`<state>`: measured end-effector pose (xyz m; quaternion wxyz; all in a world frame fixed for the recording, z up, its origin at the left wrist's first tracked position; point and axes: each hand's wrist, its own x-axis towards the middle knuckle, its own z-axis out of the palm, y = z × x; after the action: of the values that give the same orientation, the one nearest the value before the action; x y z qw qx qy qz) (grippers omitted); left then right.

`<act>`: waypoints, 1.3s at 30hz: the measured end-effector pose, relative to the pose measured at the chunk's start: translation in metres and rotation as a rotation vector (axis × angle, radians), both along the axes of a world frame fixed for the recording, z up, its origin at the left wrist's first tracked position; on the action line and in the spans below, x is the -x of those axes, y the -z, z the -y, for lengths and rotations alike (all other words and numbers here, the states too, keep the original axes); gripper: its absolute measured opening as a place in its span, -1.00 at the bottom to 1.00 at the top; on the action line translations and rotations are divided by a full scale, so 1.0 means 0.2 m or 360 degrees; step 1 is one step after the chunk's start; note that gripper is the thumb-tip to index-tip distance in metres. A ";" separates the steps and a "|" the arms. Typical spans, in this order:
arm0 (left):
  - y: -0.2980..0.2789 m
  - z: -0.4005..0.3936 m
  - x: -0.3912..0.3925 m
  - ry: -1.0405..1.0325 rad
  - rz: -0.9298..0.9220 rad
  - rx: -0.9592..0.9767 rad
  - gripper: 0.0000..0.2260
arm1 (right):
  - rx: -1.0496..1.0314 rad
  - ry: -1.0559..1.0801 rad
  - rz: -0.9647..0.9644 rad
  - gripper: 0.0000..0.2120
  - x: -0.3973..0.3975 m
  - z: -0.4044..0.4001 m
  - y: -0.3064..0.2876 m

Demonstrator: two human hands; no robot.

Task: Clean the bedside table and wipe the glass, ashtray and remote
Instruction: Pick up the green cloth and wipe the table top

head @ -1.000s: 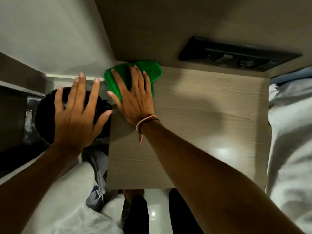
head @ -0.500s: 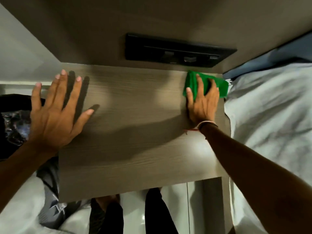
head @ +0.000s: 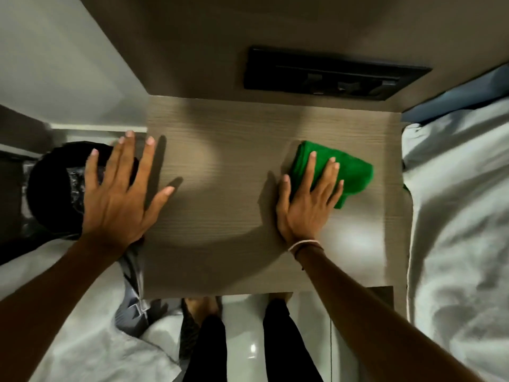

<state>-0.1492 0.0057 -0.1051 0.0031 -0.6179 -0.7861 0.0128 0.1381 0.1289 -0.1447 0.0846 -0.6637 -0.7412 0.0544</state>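
The wooden bedside table (head: pixel 234 244) fills the middle of the head view, its top bare. A folded green cloth (head: pixel 355 172) lies on its right half. My right hand (head: pixel 308 205) presses flat on the cloth with fingers spread, covering its left part. My left hand (head: pixel 121 197) hovers with fingers spread over the table's left edge, holding nothing. No glass, ashtray or remote shows in this view.
A black switch panel (head: pixel 330 75) is set in the wall behind the table. A black bin (head: pixel 52 188) stands left of the table. White bedding (head: pixel 457 216) lies at the right, more white fabric (head: pixel 68 312) at lower left. My legs (head: pixel 248 340) stand below the table's front edge.
My right hand swept the green cloth from the table's back left corner to the back right, then drew it toward the front along the right side. My left hand stayed open at the left edge.
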 end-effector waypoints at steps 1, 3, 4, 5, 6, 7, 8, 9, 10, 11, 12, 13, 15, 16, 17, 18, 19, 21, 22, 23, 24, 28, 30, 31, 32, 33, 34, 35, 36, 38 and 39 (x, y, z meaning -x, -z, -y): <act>-0.01 0.03 0.03 -0.0018 0.0000 0.0011 -0.34 | 0.0015 -0.0084 -0.0029 -0.36 0.08 0.05 0.00; -0.02 0.08 0.10 -0.0058 -0.0028 0.0019 -0.34 | 0.0059 -0.0259 -0.0088 -0.37 0.27 0.14 -0.01; -0.03 0.11 0.13 -0.0071 -0.0041 0.0018 -0.35 | 0.0093 -0.0338 -0.0103 -0.38 0.36 0.19 -0.01; -0.05 0.13 0.16 -0.0088 -0.0052 0.0019 -0.35 | 0.0120 -0.0421 -0.0115 -0.38 0.46 0.25 -0.02; -0.06 0.16 0.20 -0.0105 -0.0065 0.0017 -0.35 | 0.0149 -0.0516 -0.0126 -0.39 0.56 0.31 -0.02; -0.07 0.18 0.23 -0.0120 -0.0076 0.0021 -0.36 | 0.0171 -0.0604 -0.0141 -0.39 0.65 0.37 -0.02; -0.09 0.20 0.26 -0.0134 -0.0078 0.0033 -0.36 | 0.0200 -0.0685 -0.0152 -0.39 0.73 0.43 -0.03; -0.10 0.21 0.27 -0.0144 -0.0073 0.0046 -0.36 | 0.0227 -0.0730 -0.0163 -0.40 0.78 0.48 -0.03; -0.12 0.22 0.29 -0.0154 -0.0070 0.0061 -0.36 | 0.0253 -0.0743 -0.0171 -0.40 0.83 0.53 -0.03; -0.13 0.22 0.28 -0.0160 -0.0070 0.0070 -0.36 | 0.0285 -0.0740 -0.0178 -0.40 0.86 0.56 -0.03; -0.15 0.22 0.27 -0.0161 -0.0063 0.0078 -0.35 | 0.0315 -0.0743 -0.0170 -0.39 0.87 0.58 -0.05; -0.16 0.22 0.26 -0.0155 -0.0044 0.0079 -0.35 | 0.0342 -0.0769 -0.0165 -0.39 0.87 0.59 -0.07; -0.21 0.17 0.22 -0.0126 0.0002 0.0084 -0.34 | 0.0377 -0.0846 -0.0229 -0.38 0.82 0.54 -0.12; -0.24 0.13 0.19 -0.0092 0.0019 0.0089 -0.33 | 0.0373 -0.0833 -0.0280 -0.38 0.77 0.48 -0.16; -0.26 0.10 0.17 -0.0067 0.0032 0.0111 -0.32 | 0.0355 -0.0789 -0.0314 -0.37 0.73 0.42 -0.20; -0.30 0.04 0.12 -0.0016 0.0038 0.0109 -0.32 | 0.0313 -0.0687 -0.0316 -0.36 0.64 0.33 -0.26; -0.32 -0.01 0.08 0.0038 0.0029 0.0104 -0.32 | 0.0250 -0.0587 -0.0297 -0.35 0.55 0.24 -0.32; -0.38 -0.13 -0.03 0.0142 0.0019 0.0073 -0.33 | 0.0111 -0.0440 -0.0204 -0.33 0.34 0.05 -0.45; -0.42 -0.20 -0.10 0.0216 0.0035 0.0040 -0.33 | 0.0054 -0.0370 -0.0135 -0.31 0.21 -0.03 -0.52; -0.46 -0.29 -0.20 0.0312 0.0056 0.0012 -0.32 | -0.0020 -0.0278 -0.0062 -0.30 0.05 -0.11 -0.61; -0.50 -0.37 -0.29 0.0401 0.0066 -0.0016 -0.32 | -0.0086 -0.0189 0.0005 -0.29 -0.09 -0.17 -0.68; -0.69 -0.68 -0.72 0.0703 0.0055 -0.0142 -0.33 | -0.0207 0.0195 0.0164 -0.28 -0.68 -0.29 -0.94; -0.78 -0.83 -0.98 0.0823 0.0098 -0.0197 -0.32 | -0.0252 0.0408 0.0203 -0.28 -0.99 -0.29 -1.05; -0.81 -0.90 -1.09 0.0885 0.0117 -0.0229 -0.31 | -0.0269 0.0498 0.0214 -0.27 -1.12 -0.29 -1.09; -0.84 -0.96 -1.21 0.0954 0.0122 -0.0261 -0.31 | -0.0275 0.0580 0.0220 -0.26 -1.24 -0.28 -1.13; -0.88 -1.02 -1.36 0.1026 0.0114 -0.0279 -0.31 | -0.0287 0.0668 0.0222 -0.25 -1.39 -0.26 -1.16; -0.90 -1.06 -1.49 0.1088 0.0119 -0.0299 -0.30 | -0.0305 0.0742 0.0203 -0.25 -1.51 -0.24 -1.19; -0.93 -1.10 -1.62 0.1148 0.0130 -0.0316 -0.30 | -0.0343 0.0807 0.0178 -0.25 -1.62 -0.22 -1.21; -0.96 -1.13 -1.81 0.1244 0.0133 -0.0343 -0.30 | -0.0380 0.0907 0.0154 -0.26 -1.78 -0.18 -1.24; -1.02 -1.16 -2.15 0.1400 0.0154 -0.0387 -0.31 | -0.0437 0.1067 0.0138 -0.26 -2.03 -0.11 -1.26; -1.04 -1.17 -2.26 0.1441 0.0182 -0.0412 -0.31 | -0.0453 0.1106 0.0125 -0.26 -2.09 -0.09 -1.27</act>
<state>0.3029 0.2391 0.1024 0.0421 -0.8928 -0.4317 -0.1218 0.5568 0.1477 0.1090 0.1608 -0.8587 -0.4747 -0.1065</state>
